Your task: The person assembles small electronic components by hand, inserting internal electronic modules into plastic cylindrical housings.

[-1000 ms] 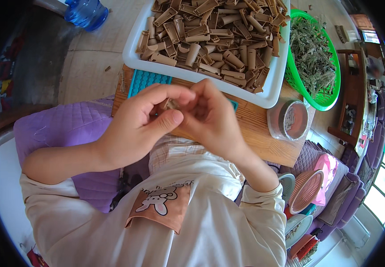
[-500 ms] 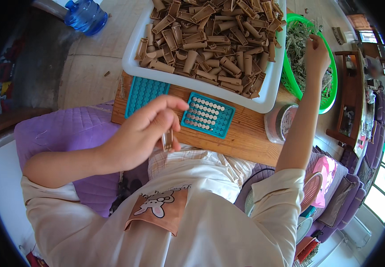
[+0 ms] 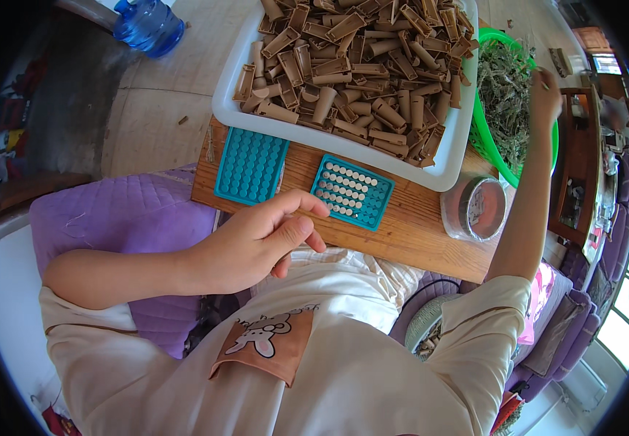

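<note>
My left hand (image 3: 283, 236) hovers just in front of a teal tray (image 3: 380, 202) partly filled with rows of small white discs. Its fingers are curled, thumb against forefinger, and whatever they may hold is hidden. My right hand (image 3: 545, 98) is stretched out over the right rim of a green basket (image 3: 483, 134) holding dried grey-green plant stuff (image 3: 505, 102). The fingers there are pinched together; too little shows to tell what is between them. A second teal tray (image 3: 253, 166), with round cups, lies to the left.
A white tub (image 3: 343, 140) heaped with brown half-round plastic pieces (image 3: 358, 65) takes up the far side of the wooden table (image 3: 409, 240). A round container (image 3: 485, 208) stands at the table's right. A blue water bottle (image 3: 149, 27) is on the floor, far left.
My right hand has moved right and slightly nearer along the basket. The brown piece seen under my left hand is now out of sight. The whole view has shifted a little.
</note>
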The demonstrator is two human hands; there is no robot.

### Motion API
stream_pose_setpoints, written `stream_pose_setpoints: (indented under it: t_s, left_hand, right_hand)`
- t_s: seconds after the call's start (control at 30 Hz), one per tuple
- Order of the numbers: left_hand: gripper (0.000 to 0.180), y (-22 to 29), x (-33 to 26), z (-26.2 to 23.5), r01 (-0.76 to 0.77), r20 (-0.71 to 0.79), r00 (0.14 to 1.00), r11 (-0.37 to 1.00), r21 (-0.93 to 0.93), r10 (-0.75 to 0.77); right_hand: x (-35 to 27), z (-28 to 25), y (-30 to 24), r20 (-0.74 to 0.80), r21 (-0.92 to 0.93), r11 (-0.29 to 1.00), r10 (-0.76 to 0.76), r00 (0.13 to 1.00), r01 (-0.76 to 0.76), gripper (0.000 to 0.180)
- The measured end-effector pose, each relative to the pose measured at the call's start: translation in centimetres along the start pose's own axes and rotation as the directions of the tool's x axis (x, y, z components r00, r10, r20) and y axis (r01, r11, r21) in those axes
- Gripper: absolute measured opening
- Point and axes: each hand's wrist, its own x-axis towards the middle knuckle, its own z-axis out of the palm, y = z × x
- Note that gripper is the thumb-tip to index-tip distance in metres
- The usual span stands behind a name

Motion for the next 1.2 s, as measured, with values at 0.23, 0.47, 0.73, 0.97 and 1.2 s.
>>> stream_pose_setpoints:
  t_s: [0.23,0.47,0.73,0.97,1.2]
  left_hand:
    - [0.036,0.2,0.1,-0.4,-0.020,-0.021,1.000,0.980,-0.198,0.016]
    - [0.032,1.1,0.5,-0.4,0.072,-0.097,0.989,0.929,-0.362,-0.115]
    - [0.032,0.7,0.8,-0.7,0.027,-0.028,0.999,0.907,-0.421,-0.043]
    - [0.035,0.0,0.9,-0.8,-0.362,-0.021,0.931,0.915,-0.176,0.364]
    - [0.035,0.4,0.2,-0.1,-0.577,-0.070,0.814,0.817,0.016,0.577]
  right_hand:
    - [3.2,-8.9,0.2,-0.080,0.880,0.470,0.288,0.954,-0.068,0.021]
    - [-8.9,-13.4,-10.6,0.359,0.918,0.155,0.065,0.931,-0.365,0.020]
    - [-23.1,-11.5,-21.4,0.653,0.753,0.164,-0.067,0.754,-0.638,0.012]
    - [-25.4,-12.4,-23.5,0.566,0.824,0.033,0.000,0.825,-0.566,0.010]
    - [-26.2,-12.4,-24.7,0.558,0.830,-0.053,0.048,0.828,-0.556,0.009]
